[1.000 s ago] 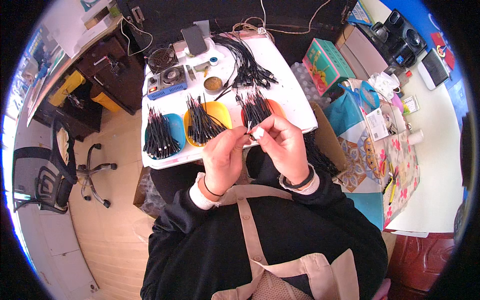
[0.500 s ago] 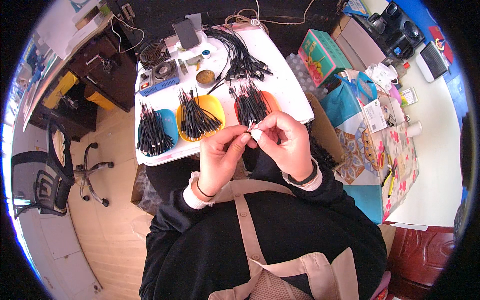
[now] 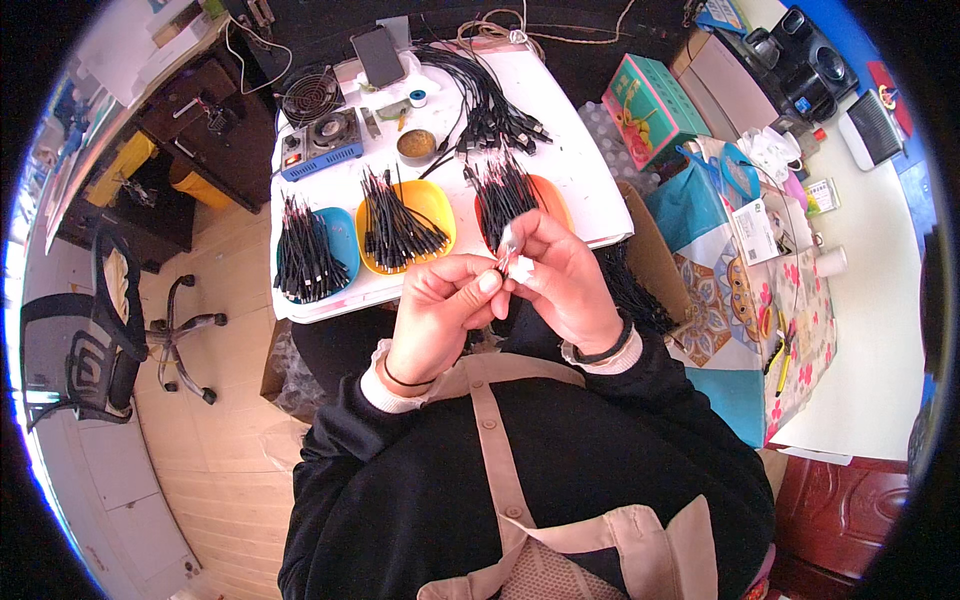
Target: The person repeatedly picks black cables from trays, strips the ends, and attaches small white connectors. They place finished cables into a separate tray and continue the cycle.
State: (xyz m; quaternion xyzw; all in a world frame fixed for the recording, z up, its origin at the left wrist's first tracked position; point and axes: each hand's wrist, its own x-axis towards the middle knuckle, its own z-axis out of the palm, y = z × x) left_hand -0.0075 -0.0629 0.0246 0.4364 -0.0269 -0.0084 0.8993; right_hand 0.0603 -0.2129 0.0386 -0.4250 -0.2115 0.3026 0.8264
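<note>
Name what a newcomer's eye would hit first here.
Probably the black cables heaped in a blue bowl, a yellow bowl and an orange bowl, along the near edge of the white table. Then the left hand and right hand, meeting at thin wires just in front of the orange bowl. Right of the table, a green-and-pink box stands out.

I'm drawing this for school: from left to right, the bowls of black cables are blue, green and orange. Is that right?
Not quite: the middle bowl is yellow, not green, as the head view shows. The left bowl is blue, the right bowl orange, and all hold black cables.
</note>
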